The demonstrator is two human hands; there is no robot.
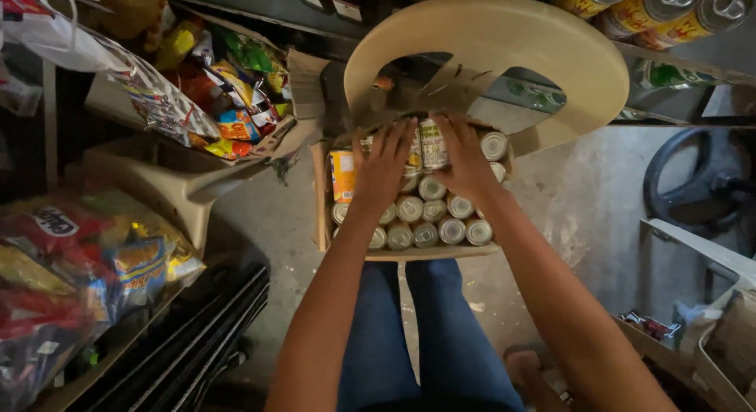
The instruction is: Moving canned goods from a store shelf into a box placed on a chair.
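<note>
Cardboard makes up the shallow box (321,215) on the concrete floor (583,207), packed with upright silver-topped cans (425,223) in close rows. The left hand (383,168) and right hand (465,161) together clasp one raised can (432,144) at the box's far side.

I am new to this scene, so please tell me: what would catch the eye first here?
In the centre, the left hand and right hand rest on cans packed upright in a cardboard box. A beige plastic chair is just behind it. Colourful snack packets fill the lower left.
</note>
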